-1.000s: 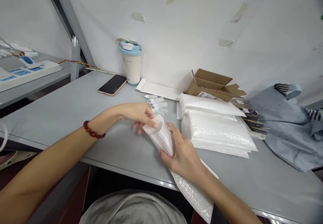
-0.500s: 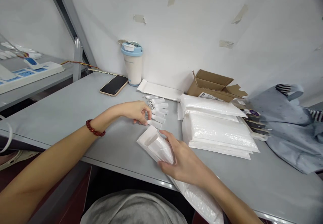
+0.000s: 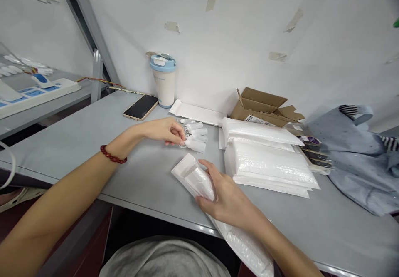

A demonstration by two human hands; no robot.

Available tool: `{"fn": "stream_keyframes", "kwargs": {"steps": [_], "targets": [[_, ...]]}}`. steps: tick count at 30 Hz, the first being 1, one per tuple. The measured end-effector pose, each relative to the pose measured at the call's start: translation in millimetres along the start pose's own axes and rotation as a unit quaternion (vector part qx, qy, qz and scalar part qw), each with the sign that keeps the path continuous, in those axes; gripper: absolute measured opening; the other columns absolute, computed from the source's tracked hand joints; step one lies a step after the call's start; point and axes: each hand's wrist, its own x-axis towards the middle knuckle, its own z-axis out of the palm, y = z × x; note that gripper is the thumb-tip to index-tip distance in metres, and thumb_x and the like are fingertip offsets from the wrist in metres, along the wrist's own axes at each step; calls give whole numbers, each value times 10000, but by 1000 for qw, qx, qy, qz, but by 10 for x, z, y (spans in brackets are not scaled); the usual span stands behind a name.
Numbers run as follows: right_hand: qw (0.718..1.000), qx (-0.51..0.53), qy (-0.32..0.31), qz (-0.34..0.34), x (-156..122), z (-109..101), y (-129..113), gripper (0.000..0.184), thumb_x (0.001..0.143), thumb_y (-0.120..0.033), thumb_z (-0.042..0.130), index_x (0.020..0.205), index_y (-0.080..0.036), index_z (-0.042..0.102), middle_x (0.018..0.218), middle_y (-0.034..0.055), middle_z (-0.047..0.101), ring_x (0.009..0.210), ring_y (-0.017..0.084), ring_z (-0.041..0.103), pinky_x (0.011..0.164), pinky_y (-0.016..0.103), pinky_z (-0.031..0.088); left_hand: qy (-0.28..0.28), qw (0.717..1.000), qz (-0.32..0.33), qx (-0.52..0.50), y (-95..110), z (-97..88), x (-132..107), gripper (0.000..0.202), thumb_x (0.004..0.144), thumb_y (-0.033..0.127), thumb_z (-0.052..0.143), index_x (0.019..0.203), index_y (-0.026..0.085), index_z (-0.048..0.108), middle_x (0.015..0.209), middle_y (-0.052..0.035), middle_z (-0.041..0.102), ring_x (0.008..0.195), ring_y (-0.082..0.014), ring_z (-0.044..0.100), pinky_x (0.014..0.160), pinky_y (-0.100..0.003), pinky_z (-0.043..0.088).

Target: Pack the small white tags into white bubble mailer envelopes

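My left hand [image 3: 172,132] is closed in a pinch at the looped end of a small translucent white tube [image 3: 196,145], the nearest in a row. Several similar tubes [image 3: 198,131] with thin loops lie just behind it, partly overlapping. What these tubes are, I cannot make out. My right hand [image 3: 224,196] grips a long white bubble mailer [image 3: 195,177], thumb on one side and fingers over the other. The mailer's flap end points toward the tubes, and its lower part hangs past the table's front edge.
Stacked white bubble mailers [image 3: 271,162] lie to the right, before an open cardboard box [image 3: 262,106]. Another flat white mailer [image 3: 199,113] rests by the wall. A phone [image 3: 141,107] and a lidded cup [image 3: 165,83] stand at the back. Grey-blue fabric [image 3: 358,156] is at far right.
My left hand has moved slightly away from me, and the nearest tube has shifted with it toward the others. My right hand and its mailer have barely moved.
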Motion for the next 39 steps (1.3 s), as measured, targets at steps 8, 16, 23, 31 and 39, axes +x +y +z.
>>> {"fn": "stream_keyframes", "kwargs": {"steps": [8,16,23,31,39], "targets": [[999,2,38,12,54,-30,54,720,752,-220,562,1401,-143,261,1113,115,633,921,264,608,804,409,468,80,996,23,-38,-31,-212,-148,177,755,347,696,805,178,719,624,8,600,556,-86,514,588,-204,437],[997,2,77,24,83,13,103,723,758,-248,559,1404,-138,255,1195,126,587,955,256,592,821,406,468,5,997,31,-63,33,-32,-96,148,733,300,713,795,169,741,618,1,610,526,-81,488,540,-198,421],[997,-6,81,20,97,60,132,733,751,-243,563,1407,-141,253,1137,116,608,903,247,600,767,384,476,-153,982,100,-52,231,390,-23,209,806,209,587,923,184,757,542,16,582,442,-71,422,469,-200,365],[996,5,87,5,58,25,118,683,772,-229,542,1390,-152,262,1159,115,597,956,256,594,792,401,480,70,997,8,40,-8,73,35,192,744,296,643,837,149,725,646,-21,672,544,-104,518,496,-195,374],[996,-1,87,7,60,21,113,673,779,-236,536,1387,-160,257,1130,110,603,939,250,597,761,383,479,67,987,2,149,-16,272,143,215,699,296,643,852,150,686,596,11,584,539,-119,499,500,-208,367]]}}
